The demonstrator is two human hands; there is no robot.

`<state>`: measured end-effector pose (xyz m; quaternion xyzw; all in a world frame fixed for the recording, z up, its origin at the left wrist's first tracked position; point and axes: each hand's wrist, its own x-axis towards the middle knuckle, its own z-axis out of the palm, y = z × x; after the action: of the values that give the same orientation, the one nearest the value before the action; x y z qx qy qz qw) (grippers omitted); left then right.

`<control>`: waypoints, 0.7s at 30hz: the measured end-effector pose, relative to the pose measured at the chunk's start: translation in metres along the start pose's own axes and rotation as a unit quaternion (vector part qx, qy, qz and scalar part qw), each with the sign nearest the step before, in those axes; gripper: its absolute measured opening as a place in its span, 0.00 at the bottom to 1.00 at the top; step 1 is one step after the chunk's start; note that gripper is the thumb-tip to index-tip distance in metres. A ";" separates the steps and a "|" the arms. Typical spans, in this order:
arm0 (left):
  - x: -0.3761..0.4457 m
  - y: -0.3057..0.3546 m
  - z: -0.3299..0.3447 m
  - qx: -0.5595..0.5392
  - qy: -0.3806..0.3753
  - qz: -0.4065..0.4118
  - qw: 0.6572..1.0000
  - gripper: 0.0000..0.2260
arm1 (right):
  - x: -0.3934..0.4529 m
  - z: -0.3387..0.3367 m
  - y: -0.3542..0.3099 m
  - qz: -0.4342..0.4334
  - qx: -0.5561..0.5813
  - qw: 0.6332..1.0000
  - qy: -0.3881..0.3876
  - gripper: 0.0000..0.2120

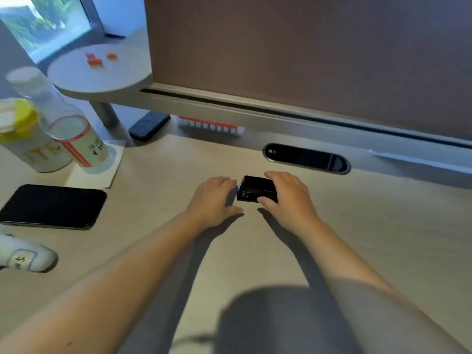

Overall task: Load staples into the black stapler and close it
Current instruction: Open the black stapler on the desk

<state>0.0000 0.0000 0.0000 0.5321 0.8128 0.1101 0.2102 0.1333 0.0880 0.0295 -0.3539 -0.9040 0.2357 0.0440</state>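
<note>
The small black stapler (255, 189) lies flat on the light wooden desk (370, 226), in the middle of the head view. My right hand (288, 198) grips its right end, with fingers over the top and the thumb on the near side. My left hand (215, 200) rests on the desk just left of the stapler, fingertips touching or almost touching its left end, fingers apart and holding nothing. I see no staples. The stapler looks closed, though blur hides detail.
A dark phone (52, 206) lies at the left. Two bottles (74, 129) stand on paper at the far left. A dark case (149, 125) and a red-white strip (212, 125) lie under the partition (306, 47). A black oval cable port (306, 158) sits behind the stapler.
</note>
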 end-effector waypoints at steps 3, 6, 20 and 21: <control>0.011 -0.007 0.012 -0.061 0.049 -0.003 0.997 0.27 | 0.011 0.013 0.001 0.003 0.016 1.000 0.011 0.24; 0.016 -0.010 0.022 -0.096 0.102 -0.007 0.990 0.24 | 0.016 0.021 0.001 0.021 0.022 0.999 0.022 0.24; 0.004 -0.012 0.036 -0.151 0.133 0.012 0.979 0.17 | -0.001 0.030 -0.001 0.027 0.128 0.988 0.080 0.14; 0.003 -0.012 0.035 -0.151 0.133 0.010 0.980 0.17 | -0.003 0.029 -0.001 0.031 0.159 0.982 0.092 0.15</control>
<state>0.0057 -0.0033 -0.0369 0.4827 0.8024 0.3031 0.1769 0.1276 0.0745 0.0047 -0.3908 -0.8356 0.3438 0.1754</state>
